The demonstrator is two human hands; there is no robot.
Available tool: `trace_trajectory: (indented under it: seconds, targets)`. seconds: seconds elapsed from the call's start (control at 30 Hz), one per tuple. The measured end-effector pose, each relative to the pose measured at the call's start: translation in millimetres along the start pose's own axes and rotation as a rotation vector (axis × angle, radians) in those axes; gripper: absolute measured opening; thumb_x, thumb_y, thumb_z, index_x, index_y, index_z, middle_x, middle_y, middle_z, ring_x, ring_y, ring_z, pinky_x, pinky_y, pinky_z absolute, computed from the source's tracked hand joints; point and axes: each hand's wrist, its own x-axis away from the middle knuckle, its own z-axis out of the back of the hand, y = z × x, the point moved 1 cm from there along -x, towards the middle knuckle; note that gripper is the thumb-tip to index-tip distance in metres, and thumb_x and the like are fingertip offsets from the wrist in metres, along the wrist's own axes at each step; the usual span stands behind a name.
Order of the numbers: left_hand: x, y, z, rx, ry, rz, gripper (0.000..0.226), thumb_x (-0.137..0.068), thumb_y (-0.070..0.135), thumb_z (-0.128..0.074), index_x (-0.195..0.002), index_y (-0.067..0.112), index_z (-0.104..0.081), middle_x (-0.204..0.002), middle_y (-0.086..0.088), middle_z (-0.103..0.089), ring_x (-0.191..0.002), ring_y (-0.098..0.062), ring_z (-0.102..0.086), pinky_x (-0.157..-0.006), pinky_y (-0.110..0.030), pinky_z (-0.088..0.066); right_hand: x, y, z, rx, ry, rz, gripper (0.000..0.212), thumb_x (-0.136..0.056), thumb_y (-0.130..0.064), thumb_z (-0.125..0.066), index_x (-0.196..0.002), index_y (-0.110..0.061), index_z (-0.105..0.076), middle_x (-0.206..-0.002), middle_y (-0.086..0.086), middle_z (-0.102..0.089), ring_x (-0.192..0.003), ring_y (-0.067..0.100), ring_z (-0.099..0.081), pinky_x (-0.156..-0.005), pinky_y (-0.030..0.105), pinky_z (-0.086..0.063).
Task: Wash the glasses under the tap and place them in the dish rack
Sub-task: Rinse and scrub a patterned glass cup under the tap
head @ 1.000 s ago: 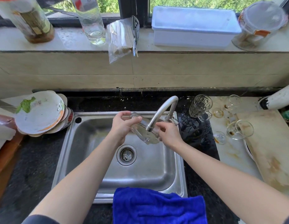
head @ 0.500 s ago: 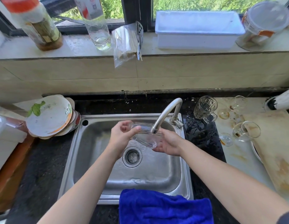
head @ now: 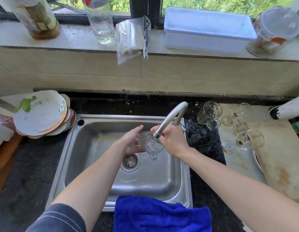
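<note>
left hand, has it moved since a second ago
Yes: the left hand has dropped away from the sink's back rim toward the drain, holding the glass under the tap.

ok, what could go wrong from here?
1. The glass sits right against the tap spout tip; a twist could knock it on the metal and chip it.
2. Left hand and right hand hold it over the steel sink; a slip would likely drop it there.
3. Dirty glasses sit beside the right forearm; a swing might hit them.
</note>
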Motion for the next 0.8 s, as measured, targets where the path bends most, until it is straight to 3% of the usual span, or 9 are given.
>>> trace_trajectory:
  seconds: [0.07,0.17,0.23,0.33,0.47,0.57,0.67,0.73,0.8]
  targets:
    - [-7.5,-0.4,-2.7,0.015,-0.033,0.014,0.037,-0.091,0.042,-0.059,-0.1,0.006,-0.059,-0.089,-0.015,-0.063,-0.081,-0.03,-0.061,-0.086,-0.049,-0.054,-0.7,6.0,-2.5,0.001,0.022,0.006,0.018,-0.089,-0.015,-0.059,-0.094,-0.015,-0.076,-0.096,0.003,-0.074,-0.088,0.022,-0.065,-0.083,0.04,-0.051]
    - [-13.9,-1.6,-2.3,0.107,-0.054,-0.018,0.045,-0.086,0.038,-0.062,-0.119,0.007,-0.059,-0.105,-0.015,-0.067,-0.083,-0.028,-0.063,-0.073,-0.041,-0.056,-4.5,19.8,-6.5,-0.1,0.033,-0.173,0.01,-0.088,-0.019,-0.063,-0.082,-0.017,-0.07,-0.069,-0.007,-0.064,-0.065,0.009,-0.057,-0.064,0.027,-0.047]
    - [-14.7,0.1,-1.9,0.175,-0.042,-0.051,0.034,-0.083,0.032,-0.063,-0.109,0.01,-0.06,-0.103,-0.015,-0.065,-0.082,-0.027,-0.061,-0.076,-0.039,-0.053,-4.9,29.5,-9.2,-0.152,0.02,-0.259,0.01,-0.09,-0.018,-0.063,-0.082,-0.019,-0.069,-0.063,-0.017,-0.054,-0.058,0.0,-0.049,-0.058,0.019,-0.037]
    - [-14.7,0.1,-1.0,0.168,-0.041,-0.079,0.012,-0.083,0.029,-0.06,-0.086,0.018,-0.057,-0.084,-0.007,-0.06,-0.076,-0.024,-0.058,-0.079,-0.038,-0.046,-4.1,37.6,-11.5,-0.243,0.028,-0.3,0.01,-0.089,-0.015,-0.064,-0.092,-0.014,-0.073,-0.065,-0.015,-0.058,-0.058,0.005,-0.054,-0.064,0.033,-0.048]
    - [-14.9,2.8,6.0,0.124,-0.054,-0.112,0.051,-0.084,0.043,-0.063,-0.119,0.006,-0.061,-0.104,-0.016,-0.067,-0.085,-0.029,-0.065,-0.073,-0.036,-0.05,-2.9,29.1,-13.5,-0.355,0.013,-0.278,0.012,-0.087,-0.015,-0.065,-0.09,-0.023,-0.073,-0.064,-0.02,-0.062,-0.06,0.0,-0.056,-0.067,0.033,-0.052]
    - [-11.9,10.1,10.7,0.175,0.076,-0.181,0.052,-0.085,0.035,-0.065,-0.124,0.002,-0.057,-0.11,-0.02,-0.067,-0.084,-0.032,-0.067,-0.069,-0.038,-0.056,10.6,29.6,-10.9,-0.091,0.069,-0.124,0.016,-0.089,-0.02,-0.059,-0.102,-0.018,-0.069,-0.09,-0.01,-0.065,-0.083,0.006,-0.059,-0.075,0.03,-0.05]
    - [-13.9,16.1,18.5,0.203,0.112,-0.233,0.047,-0.086,0.031,-0.066,-0.122,0.002,-0.058,-0.109,-0.022,-0.069,-0.083,-0.033,-0.068,-0.068,-0.039,-0.056,27.9,25.6,-5.1,0.16,0.146,0.195,0.021,-0.086,-0.015,-0.056,-0.103,-0.013,-0.067,-0.099,-0.002,-0.063,-0.093,0.016,-0.058,-0.067,0.03,-0.054]
    - [-11.4,17.6,14.6,0.153,0.076,-0.257,0.046,-0.086,0.029,-0.066,-0.12,-0.001,-0.059,-0.106,-0.023,-0.068,-0.078,-0.032,-0.068,-0.063,-0.036,-0.055,28.4,16.3,-11.0,0.272,-0.032,0.288,0.03,-0.079,-0.012,-0.061,-0.109,-0.009,-0.065,-0.104,0.006,-0.062,-0.095,0.023,-0.06,-0.066,0.033,-0.055]
    - [-6.2,17.5,2.9,0.093,0.024,-0.281,0.042,-0.087,0.028,-0.065,-0.115,-0.003,-0.06,-0.097,-0.021,-0.068,-0.071,-0.029,-0.066,-0.059,-0.033,-0.053,19.9,0.7,-21.1,0.354,-0.201,0.229,0.035,-0.078,-0.01,-0.064,-0.113,-0.004,-0.061,-0.104,0.016,-0.061,-0.094,0.035,-0.06,-0.069,0.039,-0.052]
